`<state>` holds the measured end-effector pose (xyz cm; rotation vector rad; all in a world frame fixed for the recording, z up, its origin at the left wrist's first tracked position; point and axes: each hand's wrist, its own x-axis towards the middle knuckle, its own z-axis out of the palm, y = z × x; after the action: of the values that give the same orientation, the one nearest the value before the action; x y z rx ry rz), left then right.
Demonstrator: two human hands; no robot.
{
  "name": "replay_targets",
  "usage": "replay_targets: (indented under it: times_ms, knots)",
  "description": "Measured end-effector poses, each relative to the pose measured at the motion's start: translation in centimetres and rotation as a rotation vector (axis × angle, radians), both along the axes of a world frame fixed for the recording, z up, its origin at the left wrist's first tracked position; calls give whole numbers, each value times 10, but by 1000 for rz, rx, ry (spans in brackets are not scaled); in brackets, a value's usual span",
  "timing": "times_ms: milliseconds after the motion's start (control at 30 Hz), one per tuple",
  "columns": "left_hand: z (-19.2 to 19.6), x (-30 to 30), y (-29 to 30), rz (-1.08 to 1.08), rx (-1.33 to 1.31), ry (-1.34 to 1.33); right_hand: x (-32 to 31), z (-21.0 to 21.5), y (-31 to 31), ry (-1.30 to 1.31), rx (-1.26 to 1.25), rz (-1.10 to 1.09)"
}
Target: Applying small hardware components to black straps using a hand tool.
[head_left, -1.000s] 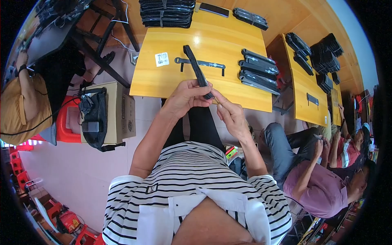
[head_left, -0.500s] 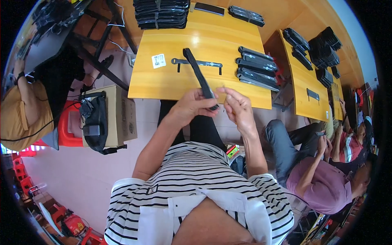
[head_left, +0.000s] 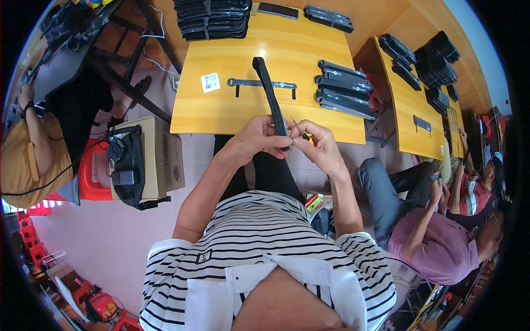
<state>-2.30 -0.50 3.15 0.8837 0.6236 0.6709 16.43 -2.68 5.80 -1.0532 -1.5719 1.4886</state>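
Observation:
My left hand (head_left: 256,142) is closed round the lower end of a long, narrow black fabric strap (head_left: 268,88), which tilts up and away over the table's front edge. Close beside it, my right hand (head_left: 319,144) is pinched, its thumb and fingertips at the strap's lower end. A small pointed tool (head_left: 296,126) shows between the right fingers; most of it is hidden, so its kind is unclear. Beyond the hands, a flat grey-black strap (head_left: 259,84) with a round end lies across the yellow table (head_left: 207,118), with two short black strips pointing toward me.
A white label (head_left: 210,83) lies left of the flat strap. Several straps (head_left: 345,88) are piled at right, and a tall tied stack (head_left: 212,19) stands at the far left beside a phone (head_left: 277,10). A cardboard box (head_left: 160,157) sits left; a co-worker (head_left: 430,243) sits right.
My right hand has turned and come down to the held strap's lower end, and a pointed tool now shows in it. The strap stands a little more upright. The view has shifted slightly.

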Motion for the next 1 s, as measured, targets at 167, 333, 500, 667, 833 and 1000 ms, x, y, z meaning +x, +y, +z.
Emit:
replay_targets:
  times_ms: [167,333,500,667,833,1000]
  knots:
    - [-1,2,2,28,18,-61,-5,-19,0,-226,599,-161]
    - [-4,6,-6,-63,-34,-109,6,-23,21,-137,296,-459]
    - [-10,3,-12,-174,-125,-259,13,-13,23,-190,321,-432]
    - [-17,6,-7,-220,-231,-380,7,-13,20,355,55,-404]
    - [-22,11,-8,-195,-251,-484,-1,-6,17,404,2,-394]
    - [-21,12,-8,-188,-289,-534,-3,-3,12,413,-62,-309]
